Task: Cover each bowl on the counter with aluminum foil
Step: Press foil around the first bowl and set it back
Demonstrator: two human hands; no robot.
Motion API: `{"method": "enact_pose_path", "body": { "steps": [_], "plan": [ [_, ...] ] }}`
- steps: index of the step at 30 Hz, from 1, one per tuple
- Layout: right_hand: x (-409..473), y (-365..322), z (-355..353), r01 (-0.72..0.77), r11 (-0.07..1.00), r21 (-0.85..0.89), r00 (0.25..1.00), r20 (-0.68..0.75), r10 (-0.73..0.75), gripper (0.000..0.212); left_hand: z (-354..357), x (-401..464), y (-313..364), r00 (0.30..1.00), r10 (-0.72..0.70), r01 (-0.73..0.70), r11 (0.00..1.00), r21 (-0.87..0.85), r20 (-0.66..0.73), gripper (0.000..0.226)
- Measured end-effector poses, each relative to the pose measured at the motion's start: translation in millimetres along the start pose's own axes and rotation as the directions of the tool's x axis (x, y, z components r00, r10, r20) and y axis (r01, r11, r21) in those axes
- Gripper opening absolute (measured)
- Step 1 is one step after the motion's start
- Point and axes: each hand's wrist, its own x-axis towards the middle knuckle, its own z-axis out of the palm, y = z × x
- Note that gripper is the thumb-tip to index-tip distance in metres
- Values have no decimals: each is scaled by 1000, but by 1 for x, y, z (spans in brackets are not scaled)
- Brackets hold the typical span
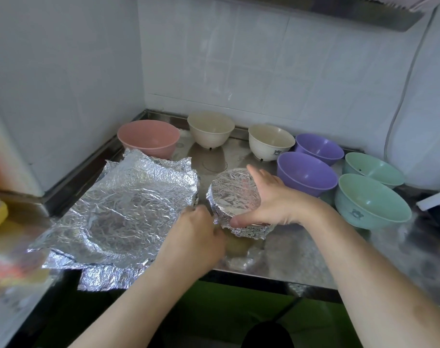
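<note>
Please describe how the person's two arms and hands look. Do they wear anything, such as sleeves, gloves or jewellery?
Both arms are bare as far as the picture shows: no sleeves, no gloves. The left hand and the right hand show no rings, and neither wrist carries a watch or bracelet. No markings are visible.

On the counter [301, 259], a stack of foil sheets [118, 212] lies at the left, and the foil-covered bowl [236, 194] stands just to its right. Seven open bowls stand behind and right of it: three along the back wall [148, 138] [210, 128] [270, 141], four in pairs at the right [319, 148] [306, 173] [373, 169] [372, 200].
</note>
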Motion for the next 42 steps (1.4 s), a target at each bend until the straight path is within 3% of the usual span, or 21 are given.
{"method": "enact_pose_path", "body": {
  "steps": [2,4,6,9,16,19,22,25,28,32,34,38,40,42],
  "plan": [
    [1,1,1,0,1000,7,1000,0,0,158,-2,4,5,999,-32,29,995,-99,-23,42],
    [2,1,1,2,1000,8,1000,-4,-2,159,4,3,12,999,-37,46,961,-272,39,61],
    [1,0,1,3,1000,8,1000,-11,-3,158,15,-3,21,993,-42,84,911,-405,113,61],
    [-3,-2,0,6,1000,3,1000,-14,-6,154,33,-11,28,996,-42,76,831,-551,74,69],
    [2,2,1,14,1000,-1,1000,-2,-14,159,26,-12,20,988,-8,116,705,-700,156,67],
    [1,3,1,16,1000,1,1000,-1,-16,157,23,-13,16,985,-9,127,711,-692,172,58],
    [2,3,2,21,1000,2,1000,-4,-21,158,17,-10,18,995,-82,104,737,-668,65,43],
    [3,3,2,27,1000,-7,1000,-4,-27,162,14,-6,22,998,-57,37,725,-688,-6,54],
    [3,5,0,41,999,-17,999,-4,-41,164,10,-6,24,997,-28,70,742,-667,74,58],
    [4,10,-7,112,993,-28,993,45,-111,164,-1,2,17,988,-151,140,763,-631,36,47],
    [2,12,-12,139,989,-42,987,85,-135,164,-15,8,18,985,-171,150,826,-543,12,47],
    [-5,14,-16,92,992,-86,995,43,-88,160,-36,34,21,998,14,-29,962,-271,-57,65],
    [-8,16,-15,44,996,-83,999,12,-43,161,-39,49,26,989,146,-143,976,-162,5,58],
    [-12,20,-13,-1,998,-60,1000,10,1,160,-33,62,27,973,188,-175,980,-99,136,46]
  ]
}}
